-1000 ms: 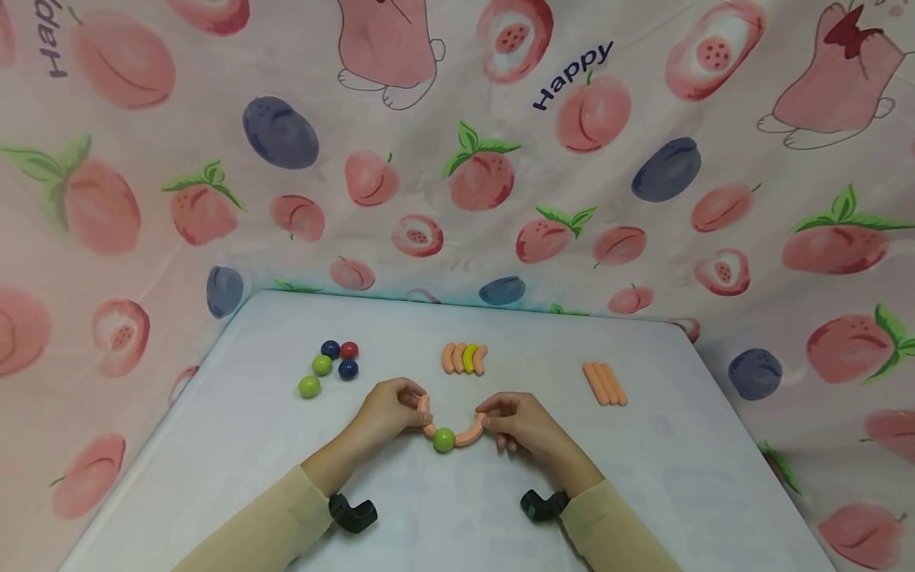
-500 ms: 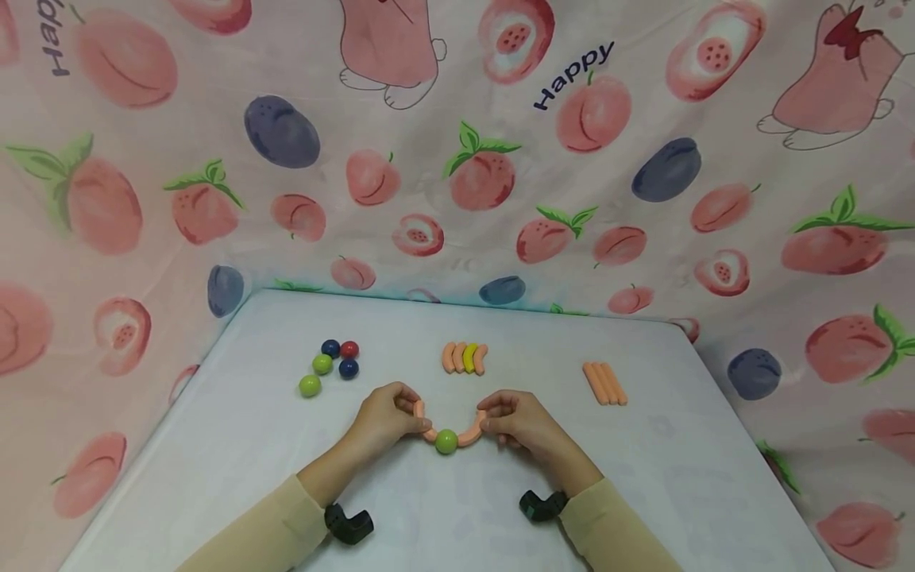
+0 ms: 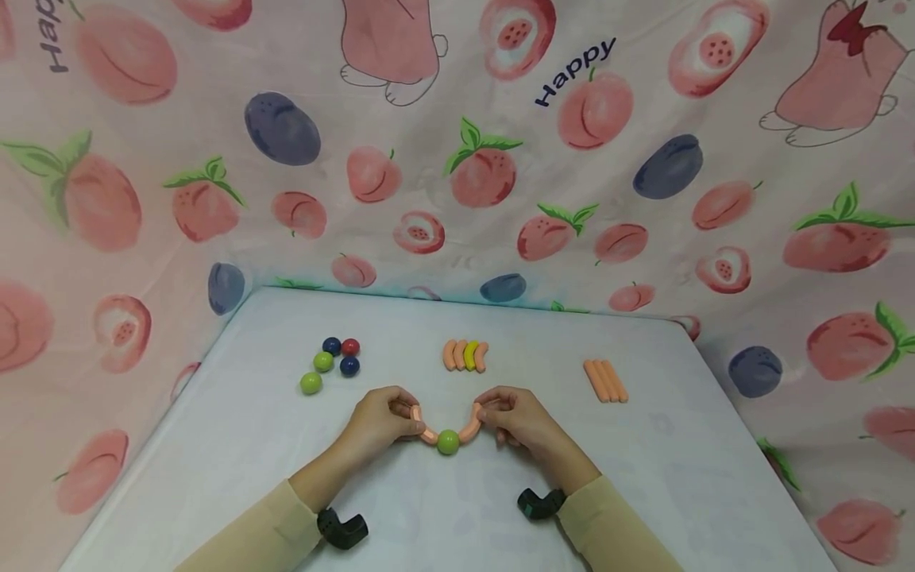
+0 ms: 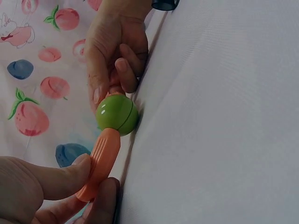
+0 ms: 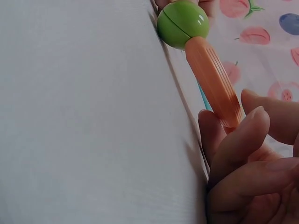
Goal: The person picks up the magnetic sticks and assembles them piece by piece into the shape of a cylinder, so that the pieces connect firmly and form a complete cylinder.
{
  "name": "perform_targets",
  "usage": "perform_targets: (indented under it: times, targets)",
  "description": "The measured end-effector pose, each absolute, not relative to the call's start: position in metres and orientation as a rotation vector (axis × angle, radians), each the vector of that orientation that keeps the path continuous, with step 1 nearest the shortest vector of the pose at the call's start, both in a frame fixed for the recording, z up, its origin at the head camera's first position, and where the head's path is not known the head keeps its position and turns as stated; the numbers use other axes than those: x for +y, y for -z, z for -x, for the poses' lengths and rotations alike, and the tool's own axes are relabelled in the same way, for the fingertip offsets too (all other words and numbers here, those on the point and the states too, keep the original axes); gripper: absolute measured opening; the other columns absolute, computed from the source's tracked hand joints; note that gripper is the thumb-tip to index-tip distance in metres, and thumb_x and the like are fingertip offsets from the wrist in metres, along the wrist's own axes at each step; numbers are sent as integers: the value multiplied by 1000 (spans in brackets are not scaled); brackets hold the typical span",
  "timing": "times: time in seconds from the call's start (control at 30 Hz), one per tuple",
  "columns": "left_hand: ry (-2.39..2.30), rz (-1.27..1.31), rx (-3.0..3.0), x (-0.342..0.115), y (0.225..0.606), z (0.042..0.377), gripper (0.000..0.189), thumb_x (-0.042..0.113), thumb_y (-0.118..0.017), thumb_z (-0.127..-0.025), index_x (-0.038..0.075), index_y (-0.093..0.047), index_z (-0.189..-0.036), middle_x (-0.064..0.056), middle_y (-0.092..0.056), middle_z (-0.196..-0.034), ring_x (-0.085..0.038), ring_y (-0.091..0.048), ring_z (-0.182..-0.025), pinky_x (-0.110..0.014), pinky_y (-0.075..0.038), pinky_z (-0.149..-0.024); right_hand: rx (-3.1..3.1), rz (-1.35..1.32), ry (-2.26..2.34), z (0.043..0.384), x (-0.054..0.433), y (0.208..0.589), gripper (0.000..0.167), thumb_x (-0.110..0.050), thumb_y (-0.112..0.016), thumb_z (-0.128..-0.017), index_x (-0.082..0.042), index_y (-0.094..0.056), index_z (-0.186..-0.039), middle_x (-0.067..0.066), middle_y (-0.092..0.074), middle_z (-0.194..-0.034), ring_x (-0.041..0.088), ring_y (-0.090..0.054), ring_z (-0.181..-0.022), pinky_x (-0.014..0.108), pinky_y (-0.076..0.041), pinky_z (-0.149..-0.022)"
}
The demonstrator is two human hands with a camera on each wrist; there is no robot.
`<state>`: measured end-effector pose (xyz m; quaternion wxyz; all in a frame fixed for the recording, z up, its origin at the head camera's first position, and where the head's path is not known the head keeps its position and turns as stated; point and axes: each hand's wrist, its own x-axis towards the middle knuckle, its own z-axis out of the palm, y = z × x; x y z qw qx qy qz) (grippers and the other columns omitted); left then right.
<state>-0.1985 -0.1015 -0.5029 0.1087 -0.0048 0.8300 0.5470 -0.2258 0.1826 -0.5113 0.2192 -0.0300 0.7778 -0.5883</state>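
Observation:
In the head view my left hand [image 3: 373,417] pinches the outer end of an orange curved toy stick [image 3: 428,434] between thumb and fingers. A second orange curved stick [image 3: 469,429] has its outer end in the grip of my right hand [image 3: 527,419]. Between the two sticks, a glossy green ball [image 3: 448,442] meets the inner end of each, making a U that bows toward me. The left wrist view shows the ridged left stick [image 4: 103,154] against the ball [image 4: 117,115]. From the right wrist, the right stick [image 5: 215,84] likewise meets the ball, its far end among my fingers.
Blue, red and green balls [image 3: 323,361] lie in a loose group at the back left. Several curved sticks, orange and one yellow [image 3: 470,355], stand in a row behind my hands. Straight orange sticks [image 3: 605,381] lie side by side at right on the white table [image 3: 686,477].
My left hand has drawn slightly left and toward me, turning its stick outward. The green ball has shifted a little right, and the right stick now stands steeper in my right hand.

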Motion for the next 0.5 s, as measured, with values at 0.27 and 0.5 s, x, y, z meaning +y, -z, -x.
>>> perform_targets:
  times: [0.27, 0.5]
  targets:
    - [-1561, 65, 2495, -100, 503, 192, 34, 16, -94, -82, 8, -74, -107, -5, -72, -95, -18, -65, -88, -28, -54, -74, 2169, 23, 1631, 224, 175, 510, 40, -16, -82, -95, -10, -70, -133, 1, -73, -88, 10, -53, -51, 20, -34, -46]
    - [-1539, 66, 2536, -98, 505, 189, 36, 22, -97, -80, 8, -70, -100, -5, -71, -89, -17, -63, -83, -29, -50, -72, 2247, -38, 1617, 225, 166, 510, 32, -21, -81, -96, -11, -72, -126, 1, -71, -85, 9, -52, -51, 21, -36, -45]
